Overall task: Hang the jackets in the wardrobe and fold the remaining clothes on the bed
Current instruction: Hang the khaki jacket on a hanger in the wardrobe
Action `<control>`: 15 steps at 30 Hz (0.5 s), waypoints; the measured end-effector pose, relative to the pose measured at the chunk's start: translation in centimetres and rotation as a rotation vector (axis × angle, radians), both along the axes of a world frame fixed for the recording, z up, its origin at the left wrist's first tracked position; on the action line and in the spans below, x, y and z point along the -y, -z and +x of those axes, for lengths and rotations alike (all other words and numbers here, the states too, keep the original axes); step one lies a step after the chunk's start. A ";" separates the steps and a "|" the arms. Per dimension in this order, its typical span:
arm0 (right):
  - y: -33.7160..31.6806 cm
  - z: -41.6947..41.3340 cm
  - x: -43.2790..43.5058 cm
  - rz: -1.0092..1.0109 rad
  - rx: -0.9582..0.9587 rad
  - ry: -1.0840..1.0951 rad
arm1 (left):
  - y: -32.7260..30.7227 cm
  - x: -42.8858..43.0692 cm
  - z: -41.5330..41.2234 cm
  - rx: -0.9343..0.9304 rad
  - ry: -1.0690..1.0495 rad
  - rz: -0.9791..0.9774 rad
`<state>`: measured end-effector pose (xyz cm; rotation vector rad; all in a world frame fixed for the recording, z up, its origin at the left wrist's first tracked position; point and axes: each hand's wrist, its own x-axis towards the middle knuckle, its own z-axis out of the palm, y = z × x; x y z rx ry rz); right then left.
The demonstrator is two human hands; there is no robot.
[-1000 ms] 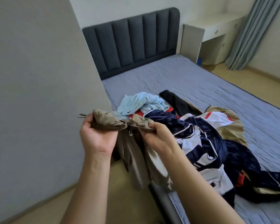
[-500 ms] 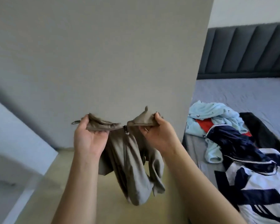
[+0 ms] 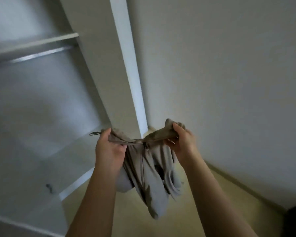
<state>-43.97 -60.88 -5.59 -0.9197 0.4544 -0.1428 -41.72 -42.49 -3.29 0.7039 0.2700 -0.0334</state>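
- The left hand [image 3: 108,148] and right hand [image 3: 183,142] are each gripping a bunched shoulder of the taupe jacket [image 3: 150,177], fingers curled round the cloth.
- The jacket is hanging below and between both hands, sleeves dangling limp.
- It is sagging and creasing freely, so I am judging it light, thin, soft and possibly slick. The shoulder seams are looking like the sound hold.
- The zip pull [image 3: 146,146] is dangling midway between the hands, and a cord toggle [image 3: 94,133] is poking out beyond the left hand. Both are likely snags.
- The wardrobe rail [image 3: 39,55] is sitting up and left of the left hand. No hanger is showing.
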 end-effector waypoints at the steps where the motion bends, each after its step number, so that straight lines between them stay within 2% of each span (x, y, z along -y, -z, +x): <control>1: 0.0 1.4 -2.1 -0.026 -0.006 -0.044 | 0.2 -2.3 0.5 0.007 -0.031 0.017; 3: 0.0 3.3 -4.5 -0.077 -0.002 -0.107 | 0.3 -5.0 1.4 -0.002 -0.069 0.031; 10: 1.4 13.9 -13.9 -0.175 0.010 -0.412 | 1.7 -14.3 8.3 -0.020 -0.213 -0.119; 15: 1.3 23.7 -20.5 -0.273 0.055 -0.589 | 1.0 -20.0 15.2 -0.049 -0.400 -0.102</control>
